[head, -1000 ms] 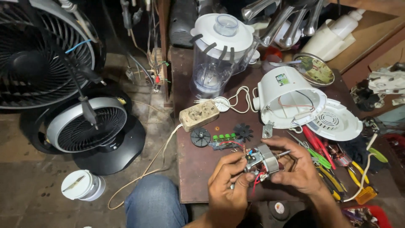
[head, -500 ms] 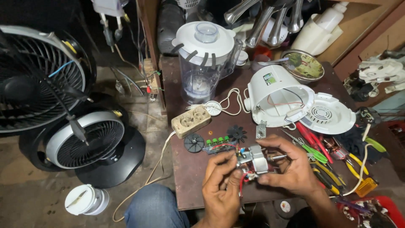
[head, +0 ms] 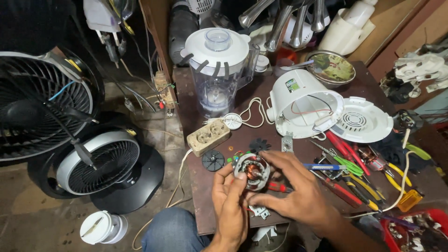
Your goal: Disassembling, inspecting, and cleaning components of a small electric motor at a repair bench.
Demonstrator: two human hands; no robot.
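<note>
Over the brown worktable (head: pixel 200 205) I hold a small electric motor (head: pixel 252 171) with copper windings and a metal frame, its round face turned up. My left hand (head: pixel 229 200) grips it from below and on the left. My right hand (head: pixel 291 186) holds its right side, fingers curled over the top edge. Red and green wires hang from the motor. An open white blender base shell (head: pixel 303 100) lies on its side behind the motor, with its round white bottom cover (head: pixel 361 122) beside it.
A clear blender jar with white lid (head: pixel 218 70) stands at the back. A beige socket strip (head: pixel 208 136), a black coupling disc (head: pixel 213 161) and a black fan wheel (head: pixel 259 145) lie near. Pliers and screwdrivers (head: pixel 350 172) lie right. Fans (head: pixel 100 163) stand on the floor left.
I have turned the motor so its round winding face points up, and both hands have shifted around it. The view has moved closer and lower.
</note>
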